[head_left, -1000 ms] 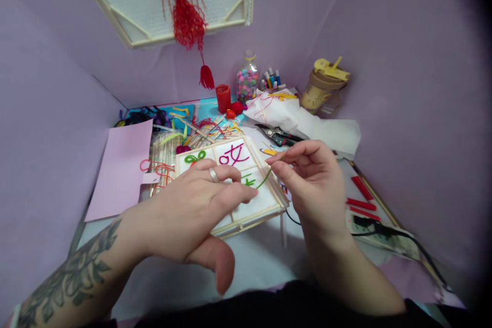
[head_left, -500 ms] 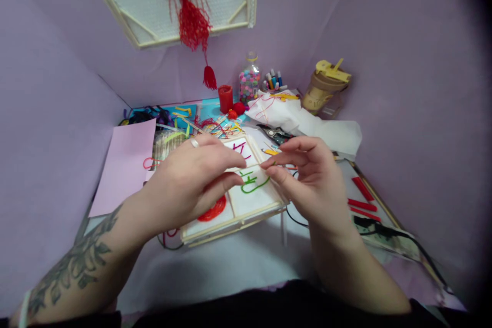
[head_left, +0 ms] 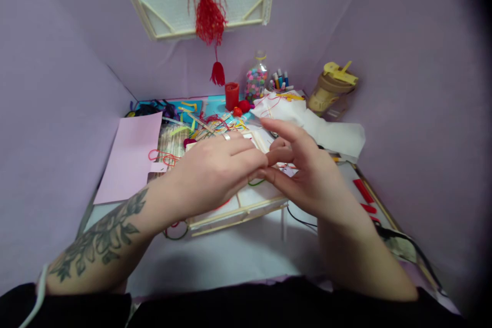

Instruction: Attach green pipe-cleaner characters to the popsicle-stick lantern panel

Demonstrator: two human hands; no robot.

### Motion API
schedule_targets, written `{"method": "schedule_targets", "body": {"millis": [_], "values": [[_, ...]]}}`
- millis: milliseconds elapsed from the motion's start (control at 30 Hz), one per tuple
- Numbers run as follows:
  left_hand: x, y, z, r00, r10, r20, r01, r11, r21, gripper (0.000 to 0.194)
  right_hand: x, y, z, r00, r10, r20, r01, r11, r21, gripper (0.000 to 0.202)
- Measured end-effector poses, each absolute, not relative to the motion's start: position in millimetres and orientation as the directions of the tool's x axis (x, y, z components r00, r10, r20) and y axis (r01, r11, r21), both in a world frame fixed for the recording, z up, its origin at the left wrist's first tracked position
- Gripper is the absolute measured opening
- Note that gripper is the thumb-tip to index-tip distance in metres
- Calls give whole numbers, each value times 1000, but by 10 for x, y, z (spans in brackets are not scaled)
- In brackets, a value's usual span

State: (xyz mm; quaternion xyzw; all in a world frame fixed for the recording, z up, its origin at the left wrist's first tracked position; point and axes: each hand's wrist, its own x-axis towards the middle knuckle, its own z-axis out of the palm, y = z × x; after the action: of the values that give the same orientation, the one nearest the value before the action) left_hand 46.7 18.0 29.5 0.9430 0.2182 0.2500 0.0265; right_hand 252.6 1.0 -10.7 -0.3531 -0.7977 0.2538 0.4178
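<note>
My left hand (head_left: pixel 219 171) and my right hand (head_left: pixel 302 171) meet fingertip to fingertip above a small stick-edged white panel (head_left: pixel 265 193). A bit of green yarn (head_left: pixel 257 182) curves out just below the fingertips. The thumb and a finger of my right hand are pinched together on the yarn, its end hidden, while another finger is raised. My left hand's fingers are pressed together, its thumb mostly out of sight beneath; what it grips is hidden. Red yarn (head_left: pixel 223 205) on the panel peeks from under the left hand.
Pink card (head_left: pixel 132 156) lies left. Behind are loose yarn and sticks (head_left: pixel 219 124), a red candle (head_left: pixel 231 96), a jar of pompoms (head_left: pixel 257 79), markers (head_left: pixel 280 80) and a lidded cup (head_left: pixel 331 89). White paper (head_left: pixel 340 138) and red strips (head_left: pixel 363 190) lie right; a tasselled frame (head_left: pixel 172 5) hangs above.
My left hand has moved right and its fingers have closed, meeting the right hand's fingertips. The panel's green and purple yarn shapes are now mostly covered. The view has shifted slightly.
</note>
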Motion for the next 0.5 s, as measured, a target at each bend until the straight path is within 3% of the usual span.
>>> {"method": "schedule_targets", "body": {"millis": [167, 500], "values": [[404, 197, 311, 705, 525, 477, 447, -851, 275, 16, 2508, 34, -115, -401, 774, 491, 309, 619, -722, 74], [437, 235, 292, 779, 488, 395, 372, -865, 335, 16, 2510, 35, -109, -389, 810, 439, 244, 550, -799, 81]]}}
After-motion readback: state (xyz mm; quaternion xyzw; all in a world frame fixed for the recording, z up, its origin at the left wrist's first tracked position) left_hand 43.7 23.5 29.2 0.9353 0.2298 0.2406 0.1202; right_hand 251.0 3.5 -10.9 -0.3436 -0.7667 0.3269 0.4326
